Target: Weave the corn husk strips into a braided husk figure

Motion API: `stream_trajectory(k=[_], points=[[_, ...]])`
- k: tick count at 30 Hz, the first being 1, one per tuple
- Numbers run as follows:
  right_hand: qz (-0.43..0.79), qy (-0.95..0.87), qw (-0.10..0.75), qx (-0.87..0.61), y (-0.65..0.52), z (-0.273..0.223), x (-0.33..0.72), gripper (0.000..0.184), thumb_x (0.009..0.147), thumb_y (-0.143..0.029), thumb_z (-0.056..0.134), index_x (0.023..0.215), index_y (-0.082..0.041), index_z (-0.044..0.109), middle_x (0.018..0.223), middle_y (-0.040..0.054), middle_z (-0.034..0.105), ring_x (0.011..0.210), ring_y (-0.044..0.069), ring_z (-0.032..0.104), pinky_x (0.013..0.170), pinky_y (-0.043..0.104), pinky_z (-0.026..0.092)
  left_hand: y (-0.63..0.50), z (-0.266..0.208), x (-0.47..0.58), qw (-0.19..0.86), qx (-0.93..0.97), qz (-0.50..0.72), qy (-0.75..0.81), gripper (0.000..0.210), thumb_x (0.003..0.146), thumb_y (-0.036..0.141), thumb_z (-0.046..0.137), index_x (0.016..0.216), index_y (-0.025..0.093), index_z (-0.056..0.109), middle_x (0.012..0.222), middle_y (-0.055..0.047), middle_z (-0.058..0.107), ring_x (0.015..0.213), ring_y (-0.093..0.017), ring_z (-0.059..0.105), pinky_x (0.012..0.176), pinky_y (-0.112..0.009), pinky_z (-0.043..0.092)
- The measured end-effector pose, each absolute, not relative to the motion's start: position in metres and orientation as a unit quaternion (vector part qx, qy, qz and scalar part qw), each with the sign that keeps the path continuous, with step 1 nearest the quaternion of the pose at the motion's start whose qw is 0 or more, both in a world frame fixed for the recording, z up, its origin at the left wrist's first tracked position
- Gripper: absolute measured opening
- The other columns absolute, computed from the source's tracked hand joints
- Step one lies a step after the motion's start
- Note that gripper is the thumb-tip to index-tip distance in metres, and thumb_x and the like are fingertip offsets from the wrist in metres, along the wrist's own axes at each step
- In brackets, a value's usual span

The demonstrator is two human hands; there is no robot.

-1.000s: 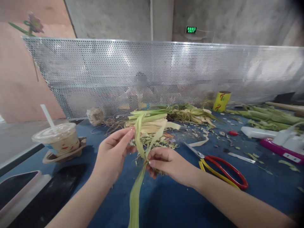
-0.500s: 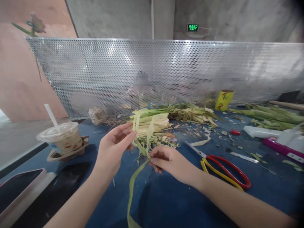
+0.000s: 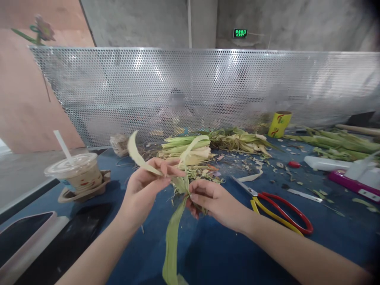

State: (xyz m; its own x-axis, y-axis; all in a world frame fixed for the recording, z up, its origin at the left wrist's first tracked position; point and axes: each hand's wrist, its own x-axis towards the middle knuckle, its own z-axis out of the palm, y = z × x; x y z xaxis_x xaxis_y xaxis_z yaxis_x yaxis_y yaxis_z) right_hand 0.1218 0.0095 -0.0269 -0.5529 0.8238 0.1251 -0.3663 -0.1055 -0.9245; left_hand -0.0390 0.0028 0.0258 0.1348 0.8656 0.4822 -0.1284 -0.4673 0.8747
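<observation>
Left hand point(image 3: 139, 194) pinches a pale leaf strip point(image 3: 139, 156), now swung leftward — right hand point(image 3: 212, 200) still grips the leaf bundle point(image 3: 182, 185).

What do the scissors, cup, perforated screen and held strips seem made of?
Strips: matte plant leaf, perhaps corn husk, by their thin curl and pale green.
Scissors: shiny grey blades, probably steel; smooth red and yellow handles, likely plastic-coated.
Cup: glossy, see-through, so probably clear plastic.
Screen: likely metal, silvery with bright reflections.
</observation>
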Motion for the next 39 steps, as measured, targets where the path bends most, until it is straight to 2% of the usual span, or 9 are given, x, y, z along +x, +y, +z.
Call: stream_trajectory(k=[5,9,16,19,21,23,25,29,39], points=[[0.71,-0.469,0.483,-0.207,0.01,-0.023,0.123,0.024,0.072,-0.033,0.064,0.077,-0.018,0.047,0.064,-0.0027,0.057,0.055,0.008,0.053,0.055,0.023,0.04,0.002,0.025,-0.038,0.396,0.673,0.517,0.352,0.017,0.078,0.024,0.056,0.088,0.021,0.068,0.1,-0.005,0.069,0.109,-0.026,0.053,0.097,-0.041,0.037],[0.703,-0.44,0.521,-0.203,0.011,-0.021,0.123,0.023,0.073,-0.031,0.064,0.078,-0.018,0.045,0.062,-0.0036,0.055,0.053,0.008,0.05,0.054,0.023,0.039,0.001,0.028,-0.038,0.352,0.728,0.473,0.35,0.017,0.077,0.028,0.056,0.076,0.02,0.072,0.103,-0.006,0.068,0.105,-0.028,0.055,0.093,-0.041,0.041],[0.651,-0.508,0.522,-0.215,0.014,-0.024,0.124,0.02,0.075,-0.034,0.06,0.078,-0.019,0.048,0.063,-0.0037,0.053,0.053,0.008,0.047,0.055,0.023,0.038,-0.002,0.022,-0.038,0.434,0.758,0.423,0.24,0.019,0.082,0.024,0.051,0.081,0.024,0.07,0.122,-0.003,0.056,0.114,-0.028,0.048,0.083,-0.035,0.048],[0.602,-0.563,0.501,-0.264,0.014,-0.023,0.125,0.017,0.076,-0.031,0.057,0.083,-0.019,0.048,0.064,-0.0026,0.054,0.053,0.008,0.046,0.053,0.023,0.037,0.001,0.019,-0.038,0.347,0.768,0.462,0.276,0.021,0.083,0.02,0.048,0.079,0.025,0.068,0.117,-0.003,0.06,0.118,-0.026,0.044,0.092,-0.039,0.041],[0.577,-0.593,0.479,-0.293,0.014,-0.023,0.126,0.014,0.078,-0.028,0.055,0.086,-0.019,0.049,0.065,-0.0023,0.055,0.051,0.008,0.044,0.05,0.023,0.035,0.002,0.021,-0.038,0.169,0.797,0.477,0.331,0.019,0.08,0.018,0.051,0.074,0.023,0.068,0.112,-0.005,0.062,0.116,-0.026,0.045,0.095,-0.042,0.036],[0.555,-0.617,0.46,-0.315,0.013,-0.023,0.127,0.009,0.078,-0.025,0.053,0.083,-0.018,0.05,0.064,-0.0018,0.055,0.051,0.008,0.043,0.049,0.022,0.034,0.001,0.025,-0.038,-0.005,0.815,0.46,0.351,0.016,0.077,0.016,0.054,0.07,0.022,0.068,0.1,-0.007,0.065,0.102,-0.024,0.053,0.09,-0.04,0.039],[0.535,-0.641,0.438,-0.332,0.011,-0.023,0.127,0.004,0.077,-0.02,0.051,0.08,-0.018,0.051,0.065,-0.0012,0.056,0.051,0.008,0.044,0.051,0.022,0.036,-0.001,0.028,-0.037,-0.072,0.825,0.436,0.353,0.015,0.076,0.014,0.053,0.07,0.02,0.066,0.083,-0.005,0.066,0.083,-0.019,0.058,0.079,-0.032,0.045],[0.518,-0.684,0.399,-0.324,0.009,-0.023,0.126,0.011,0.075,-0.013,0.047,0.079,-0.017,0.056,0.069,-0.0002,0.058,0.057,0.009,0.049,0.053,0.02,0.039,-0.008,0.027,-0.032,-0.067,0.812,0.425,0.394,0.016,0.077,0.012,0.05,0.069,0.017,0.063,0.069,-0.002,0.065,0.063,-0.012,0.059,0.063,-0.019,0.047],[0.46,-0.735,0.402,-0.294,0.006,-0.019,0.126,0.021,0.077,-0.028,0.05,0.061,-0.016,0.055,0.058,-0.0023,0.048,0.055,0.01,0.045,0.053,0.021,0.036,-0.012,0.021,-0.026,-0.011,0.856,0.389,0.342,0.013,0.077,0.015,0.052,0.075,0.02,0.065,0.075,-0.001,0.068,0.068,-0.012,0.062,0.064,-0.019,0.048]])
